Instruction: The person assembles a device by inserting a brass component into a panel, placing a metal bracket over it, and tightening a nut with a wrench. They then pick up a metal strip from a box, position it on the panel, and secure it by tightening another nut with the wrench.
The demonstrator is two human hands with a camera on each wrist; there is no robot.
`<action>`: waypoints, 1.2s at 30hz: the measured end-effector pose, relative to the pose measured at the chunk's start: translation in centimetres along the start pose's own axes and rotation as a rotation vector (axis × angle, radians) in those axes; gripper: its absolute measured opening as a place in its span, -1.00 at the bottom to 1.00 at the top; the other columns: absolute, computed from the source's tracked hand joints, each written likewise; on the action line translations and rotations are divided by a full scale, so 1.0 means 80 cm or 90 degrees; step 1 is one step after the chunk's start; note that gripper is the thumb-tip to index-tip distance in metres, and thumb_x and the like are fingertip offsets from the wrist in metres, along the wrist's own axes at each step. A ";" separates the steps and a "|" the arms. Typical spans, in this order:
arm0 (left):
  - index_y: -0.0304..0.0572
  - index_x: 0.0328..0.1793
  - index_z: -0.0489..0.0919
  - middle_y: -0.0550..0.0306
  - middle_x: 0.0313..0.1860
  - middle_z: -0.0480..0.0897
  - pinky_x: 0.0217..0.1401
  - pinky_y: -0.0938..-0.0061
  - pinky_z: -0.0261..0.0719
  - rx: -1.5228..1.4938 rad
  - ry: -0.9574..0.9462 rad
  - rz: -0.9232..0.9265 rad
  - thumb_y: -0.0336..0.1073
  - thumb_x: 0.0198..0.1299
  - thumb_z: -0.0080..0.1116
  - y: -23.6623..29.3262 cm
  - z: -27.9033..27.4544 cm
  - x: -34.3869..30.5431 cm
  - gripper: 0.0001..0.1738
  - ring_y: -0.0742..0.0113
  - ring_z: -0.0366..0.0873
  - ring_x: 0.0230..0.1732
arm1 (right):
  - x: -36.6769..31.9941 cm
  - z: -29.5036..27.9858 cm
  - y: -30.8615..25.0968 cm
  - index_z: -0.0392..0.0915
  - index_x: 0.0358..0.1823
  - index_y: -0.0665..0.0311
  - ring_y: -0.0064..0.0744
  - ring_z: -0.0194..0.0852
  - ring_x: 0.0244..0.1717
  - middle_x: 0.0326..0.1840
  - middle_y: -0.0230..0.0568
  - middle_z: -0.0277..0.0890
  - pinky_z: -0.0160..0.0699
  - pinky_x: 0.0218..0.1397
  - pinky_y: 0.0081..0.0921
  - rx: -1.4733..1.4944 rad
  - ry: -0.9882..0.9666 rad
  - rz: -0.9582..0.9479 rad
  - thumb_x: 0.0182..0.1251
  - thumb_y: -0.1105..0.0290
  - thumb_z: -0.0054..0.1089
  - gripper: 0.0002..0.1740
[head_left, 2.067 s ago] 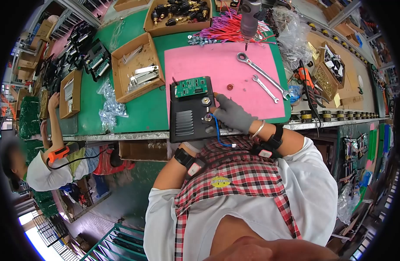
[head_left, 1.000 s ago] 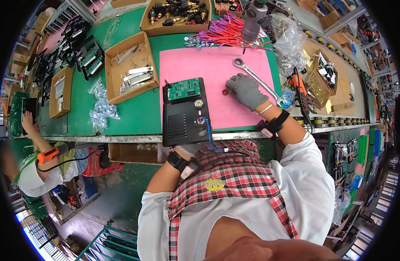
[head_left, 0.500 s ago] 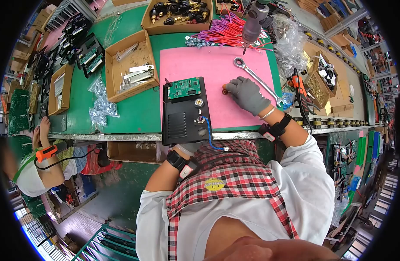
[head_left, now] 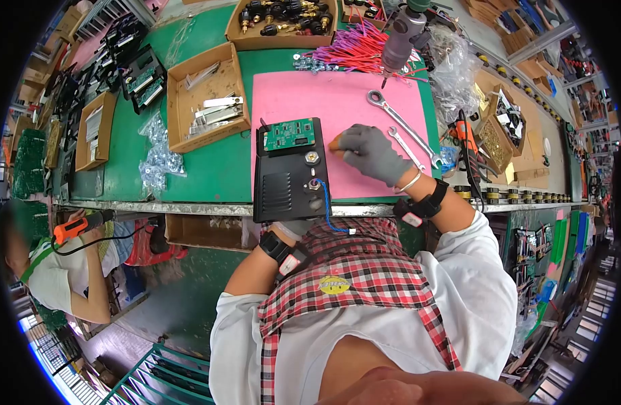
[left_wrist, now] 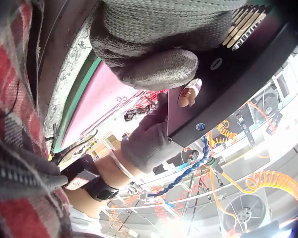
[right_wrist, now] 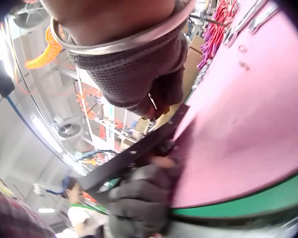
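A black panel [head_left: 278, 192] with a green circuit board [head_left: 289, 135], brass fittings and a twisted blue wire [head_left: 326, 202] lies over the bench's front edge. My gloved left hand [head_left: 298, 228] grips its lower end from beneath; in the left wrist view this hand [left_wrist: 159, 47] lies against the panel's underside [left_wrist: 213, 89]. Just right of the panel is my right hand [head_left: 374, 154], its fingers bent and fingertips together. In the right wrist view something small and dark red, seemingly the ring, shows at the right hand's [right_wrist: 134, 79] fingertips, close above the panel's edge [right_wrist: 134, 148].
Two wrenches [head_left: 405, 121] [head_left: 406, 147] lie on the pink mat [head_left: 303, 94]. A hanging driver [head_left: 403, 40] is above its far edge, near red and purple cables [head_left: 357, 50]. Cardboard boxes [head_left: 177, 111] [head_left: 233, 37] stand left and behind. Another person [head_left: 67, 277] is at far left.
My right hand reached to the red ring on the mat, then moved left towards the panel; the ring no longer shows on the mat. My left hand keeps hold of the panel.
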State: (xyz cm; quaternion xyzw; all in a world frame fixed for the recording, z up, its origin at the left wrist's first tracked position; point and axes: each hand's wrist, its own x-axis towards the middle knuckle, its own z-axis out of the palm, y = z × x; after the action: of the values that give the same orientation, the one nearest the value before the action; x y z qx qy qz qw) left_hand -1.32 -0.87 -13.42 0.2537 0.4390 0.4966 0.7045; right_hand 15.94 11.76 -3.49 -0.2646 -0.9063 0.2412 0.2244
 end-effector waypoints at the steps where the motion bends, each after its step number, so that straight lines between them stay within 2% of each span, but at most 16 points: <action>1: -0.10 -0.30 0.39 0.29 -0.53 0.33 -0.47 0.57 0.20 -0.012 -0.003 -0.001 -0.09 0.21 -0.12 0.001 0.000 -0.001 -0.75 0.48 0.24 -0.55 | 0.007 -0.006 -0.025 0.59 -0.27 0.21 -0.27 0.45 -0.17 -0.28 -0.31 0.57 0.49 -0.11 -0.34 0.052 -0.031 0.043 -0.05 0.45 0.17 -0.77; 4: -0.11 -0.26 0.38 0.28 -0.49 0.34 -0.42 0.56 0.22 -0.043 -0.022 0.005 -0.10 0.21 -0.12 0.001 0.002 -0.001 -0.76 0.47 0.26 -0.50 | 0.021 0.006 -0.038 0.60 -0.26 0.19 -0.27 0.44 -0.18 -0.26 -0.34 0.58 0.48 -0.09 -0.36 0.044 -0.105 -0.041 -0.06 0.45 0.18 -0.75; 8: -0.12 -0.21 0.37 0.26 -0.43 0.36 -0.36 0.55 0.26 -0.063 -0.046 0.018 -0.13 0.22 -0.12 0.001 0.000 -0.005 -0.77 0.46 0.28 -0.44 | 0.028 0.010 -0.039 0.60 -0.26 0.18 -0.28 0.42 -0.14 -0.25 -0.38 0.57 0.47 -0.10 -0.36 0.042 -0.149 -0.014 -0.06 0.41 0.21 -0.75; 14: -0.13 -0.12 0.36 0.23 -0.34 0.38 -0.28 0.52 0.31 -0.064 -0.068 0.026 -0.16 0.23 -0.12 -0.009 -0.006 -0.003 -0.76 0.44 0.32 -0.34 | 0.033 0.002 -0.038 0.61 -0.26 0.14 -0.28 0.41 -0.12 -0.29 -0.39 0.55 0.45 -0.05 -0.38 -0.005 -0.206 -0.074 -0.01 0.36 0.22 -0.78; 17: -0.14 -0.08 0.35 0.22 -0.30 0.39 -0.23 0.51 0.33 -0.065 -0.079 0.027 -0.17 0.23 -0.12 -0.013 -0.008 -0.001 -0.76 0.43 0.34 -0.30 | 0.035 0.001 -0.040 0.60 -0.28 0.14 -0.29 0.41 -0.11 -0.30 -0.37 0.54 0.43 -0.04 -0.38 -0.025 -0.191 -0.092 0.02 0.35 0.21 -0.81; 20: -0.15 -0.04 0.34 0.20 -0.25 0.41 -0.19 0.50 0.36 -0.060 -0.095 0.031 -0.19 0.24 -0.13 -0.019 -0.011 0.003 -0.74 0.42 0.36 -0.25 | 0.037 0.006 -0.042 0.59 -0.32 0.12 -0.29 0.42 -0.13 -0.32 -0.36 0.52 0.41 -0.04 -0.38 -0.006 -0.207 -0.006 0.04 0.34 0.14 -0.85; 23: -0.16 0.00 0.33 0.19 -0.21 0.42 -0.14 0.49 0.39 -0.056 -0.107 0.040 -0.21 0.24 -0.13 -0.030 -0.016 0.005 -0.73 0.40 0.38 -0.20 | 0.038 0.013 -0.031 0.57 -0.33 0.10 -0.27 0.42 -0.15 -0.34 -0.33 0.52 0.40 -0.06 -0.35 0.040 -0.216 0.007 0.06 0.34 0.11 -0.86; 30: -0.18 0.10 0.31 0.15 -0.11 0.45 -0.04 0.46 0.45 -0.014 -0.172 0.077 -0.25 0.26 -0.13 -0.059 -0.038 0.017 -0.68 0.38 0.43 -0.09 | 0.054 0.008 -0.046 0.55 -0.41 0.12 -0.24 0.42 -0.20 -0.40 -0.30 0.50 0.42 -0.13 -0.29 -0.029 -0.321 0.028 0.06 0.30 0.09 -0.88; 32: -0.18 0.13 0.30 0.14 -0.08 0.46 -0.01 0.45 0.47 -0.111 -0.231 0.082 -0.26 0.26 -0.13 -0.063 -0.042 0.021 -0.66 0.37 0.44 -0.06 | 0.057 0.007 -0.050 0.54 -0.43 0.13 -0.25 0.42 -0.19 -0.42 -0.30 0.50 0.43 -0.15 -0.29 -0.050 -0.333 0.043 0.05 0.30 0.10 -0.89; 33: -0.19 0.14 0.30 0.14 -0.06 0.46 0.01 0.45 0.47 -0.248 -0.288 0.072 -0.26 0.26 -0.13 -0.045 -0.032 0.021 -0.65 0.37 0.45 -0.04 | 0.056 0.008 -0.050 0.53 -0.43 0.13 -0.25 0.42 -0.18 -0.41 -0.30 0.50 0.43 -0.15 -0.29 -0.054 -0.323 0.045 0.05 0.30 0.10 -0.89; 34: -0.19 0.13 0.31 0.13 -0.06 0.46 0.00 0.45 0.48 -0.468 -0.329 0.020 -0.26 0.26 -0.13 -0.030 -0.018 0.016 -0.66 0.37 0.45 -0.05 | 0.055 0.010 -0.050 0.53 -0.43 0.13 -0.25 0.42 -0.18 -0.40 -0.30 0.50 0.43 -0.15 -0.29 -0.057 -0.314 0.046 0.06 0.30 0.10 -0.89; 36: -0.16 -0.02 0.41 0.12 -0.22 0.52 -0.22 0.44 0.51 -0.356 -0.144 0.005 -0.16 0.23 -0.04 0.019 0.019 -0.003 -0.70 0.35 0.50 -0.20 | 0.050 0.014 -0.050 0.51 -0.42 0.15 -0.23 0.41 -0.18 -0.37 -0.29 0.49 0.42 -0.14 -0.28 -0.047 -0.276 0.050 0.06 0.33 0.10 -0.90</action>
State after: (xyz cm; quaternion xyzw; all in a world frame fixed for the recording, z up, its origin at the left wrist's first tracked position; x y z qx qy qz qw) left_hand -0.70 -0.41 -11.40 0.1055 0.2027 0.5697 0.7894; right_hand 10.83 10.79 -1.00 -0.2496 -0.9307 0.2673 0.0049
